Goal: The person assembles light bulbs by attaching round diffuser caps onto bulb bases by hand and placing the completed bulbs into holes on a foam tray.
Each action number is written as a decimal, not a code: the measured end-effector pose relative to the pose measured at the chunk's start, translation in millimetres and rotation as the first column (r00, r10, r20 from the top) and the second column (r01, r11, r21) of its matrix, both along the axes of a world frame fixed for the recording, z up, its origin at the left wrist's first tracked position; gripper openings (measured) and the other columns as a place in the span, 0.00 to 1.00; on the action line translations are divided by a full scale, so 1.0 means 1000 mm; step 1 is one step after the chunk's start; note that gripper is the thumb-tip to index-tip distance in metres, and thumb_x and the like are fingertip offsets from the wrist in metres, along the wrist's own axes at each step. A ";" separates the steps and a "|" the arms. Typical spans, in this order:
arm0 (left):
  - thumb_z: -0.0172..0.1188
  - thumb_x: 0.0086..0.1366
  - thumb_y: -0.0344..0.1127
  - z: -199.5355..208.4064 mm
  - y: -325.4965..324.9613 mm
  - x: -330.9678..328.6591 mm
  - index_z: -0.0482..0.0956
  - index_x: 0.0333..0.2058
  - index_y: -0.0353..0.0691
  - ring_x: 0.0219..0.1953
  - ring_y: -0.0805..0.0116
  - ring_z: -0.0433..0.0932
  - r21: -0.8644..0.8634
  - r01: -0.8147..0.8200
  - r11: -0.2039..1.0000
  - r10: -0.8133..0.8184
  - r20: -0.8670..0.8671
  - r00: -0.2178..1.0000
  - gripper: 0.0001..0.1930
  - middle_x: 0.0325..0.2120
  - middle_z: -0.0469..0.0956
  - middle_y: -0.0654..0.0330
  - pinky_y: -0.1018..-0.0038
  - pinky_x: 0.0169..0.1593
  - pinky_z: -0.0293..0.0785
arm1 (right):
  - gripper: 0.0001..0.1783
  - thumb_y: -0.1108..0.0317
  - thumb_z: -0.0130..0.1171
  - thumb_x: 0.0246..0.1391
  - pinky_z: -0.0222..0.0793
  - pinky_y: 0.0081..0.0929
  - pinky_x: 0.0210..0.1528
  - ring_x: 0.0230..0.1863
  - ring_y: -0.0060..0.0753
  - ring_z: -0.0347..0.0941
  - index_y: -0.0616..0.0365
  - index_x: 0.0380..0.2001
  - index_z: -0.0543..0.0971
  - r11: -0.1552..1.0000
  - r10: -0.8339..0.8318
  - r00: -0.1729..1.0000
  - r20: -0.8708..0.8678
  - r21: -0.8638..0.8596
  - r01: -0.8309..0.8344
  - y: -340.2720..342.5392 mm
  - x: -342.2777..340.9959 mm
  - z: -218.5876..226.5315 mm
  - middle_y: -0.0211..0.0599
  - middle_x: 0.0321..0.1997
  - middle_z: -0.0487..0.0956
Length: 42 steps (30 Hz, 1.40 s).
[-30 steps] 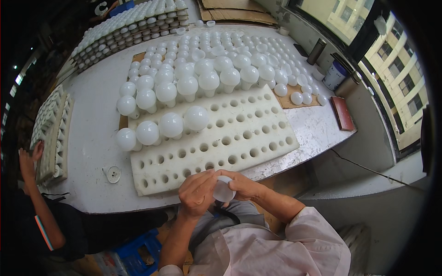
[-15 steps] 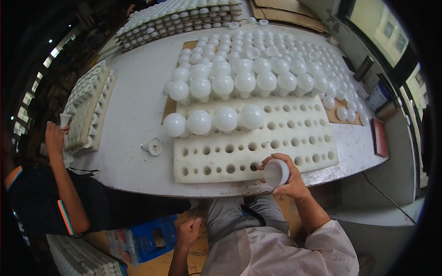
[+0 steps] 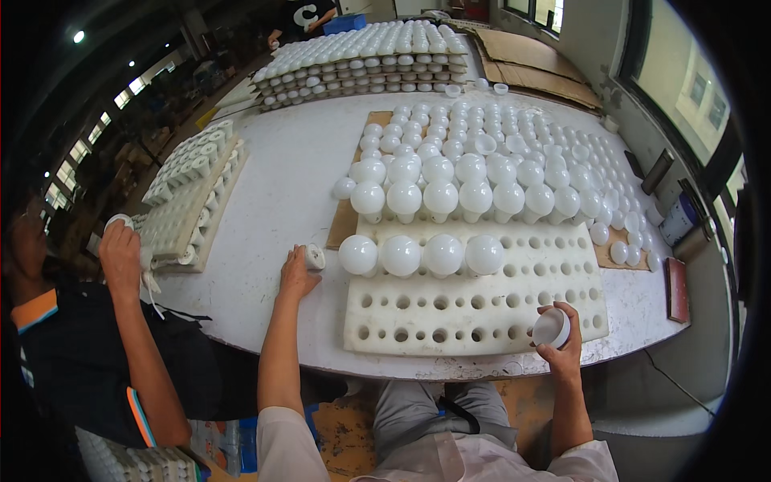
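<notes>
My left hand (image 3: 298,274) reaches over the table left of the foam block, its fingers wrapped round a white light bulb base (image 3: 314,258) whose round end faces right. Over the block's near right corner, my right hand (image 3: 567,341) grips a white cup-shaped bulb cover (image 3: 550,328), its open rim tilted up toward me. The white foam block (image 3: 418,347) has rows of round holes of differing size. Several round-topped white bulbs (image 3: 400,255) stand in one of its rows, and more bulbs (image 3: 441,197) line its far side.
Bulb covers (image 3: 514,120) crowd a cardboard sheet behind the block. Stacked layers of bulbs (image 3: 361,60) stand at the back. To the left, a co-worker's hand (image 3: 120,251) holds a white part beside a tray of bulb bases (image 3: 189,169). A dark red box (image 3: 678,291) lies at the right edge.
My left hand has come up from beside my lap and closed on the bulb base lying on the table. The view has shifted; my right hand still holds the cover, now farther right over the block.
</notes>
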<state>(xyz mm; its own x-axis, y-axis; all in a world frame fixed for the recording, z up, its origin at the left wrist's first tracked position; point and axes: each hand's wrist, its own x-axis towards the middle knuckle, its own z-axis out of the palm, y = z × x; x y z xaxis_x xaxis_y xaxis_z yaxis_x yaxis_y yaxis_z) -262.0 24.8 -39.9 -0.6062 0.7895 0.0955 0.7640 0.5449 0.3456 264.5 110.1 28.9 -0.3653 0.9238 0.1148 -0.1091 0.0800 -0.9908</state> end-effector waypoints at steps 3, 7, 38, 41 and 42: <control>0.72 0.42 0.33 0.009 0.024 0.008 0.66 0.51 0.37 0.56 0.47 0.67 -0.055 0.007 0.998 0.000 0.133 0.991 0.35 0.53 0.69 0.43 0.62 0.58 0.66 | 0.50 0.58 0.73 0.34 0.74 0.29 0.43 0.44 0.33 0.74 0.59 0.59 0.58 0.999 -0.047 0.998 0.048 0.011 0.047 0.001 0.024 -0.009 0.44 0.49 0.72; 0.74 0.41 0.37 0.012 0.001 0.034 0.68 0.43 0.35 0.43 0.50 0.77 0.197 -0.150 0.969 0.094 0.267 0.959 0.31 0.39 0.77 0.45 0.63 0.45 0.73 | 0.50 0.55 0.73 0.33 0.65 0.30 0.53 0.51 0.34 0.70 0.58 0.59 0.60 0.997 0.067 0.993 0.096 0.038 -0.071 -0.003 0.024 -0.007 0.42 0.51 0.73; 0.75 0.44 0.36 0.058 -0.065 0.285 0.77 0.44 0.30 0.39 0.75 0.76 0.314 0.409 0.856 -0.369 0.927 0.061 0.28 0.36 0.80 0.58 0.75 0.46 0.72 | 0.48 0.63 0.78 0.28 0.66 0.34 0.54 0.52 0.41 0.71 0.55 0.56 0.64 0.728 0.537 0.714 0.449 0.180 -0.661 -0.035 -0.028 -0.008 0.39 0.51 0.72; 0.75 0.43 0.37 0.063 -0.066 0.287 0.78 0.42 0.31 0.37 0.74 0.77 0.275 0.420 0.865 -0.363 0.920 0.147 0.27 0.34 0.80 0.57 0.75 0.44 0.72 | 0.46 0.61 0.74 0.32 0.68 0.41 0.50 0.49 0.51 0.70 0.57 0.56 0.63 0.683 0.540 0.662 0.520 0.189 -0.705 -0.037 -0.033 0.000 0.46 0.48 0.71; 0.75 0.43 0.37 0.063 -0.067 0.287 0.78 0.42 0.31 0.37 0.74 0.77 0.275 0.420 0.865 -0.364 0.920 0.147 0.27 0.34 0.80 0.57 0.75 0.44 0.72 | 0.46 0.61 0.74 0.32 0.68 0.41 0.50 0.49 0.51 0.70 0.57 0.56 0.63 0.683 0.540 0.662 0.520 0.190 -0.706 -0.039 -0.034 0.003 0.46 0.48 0.71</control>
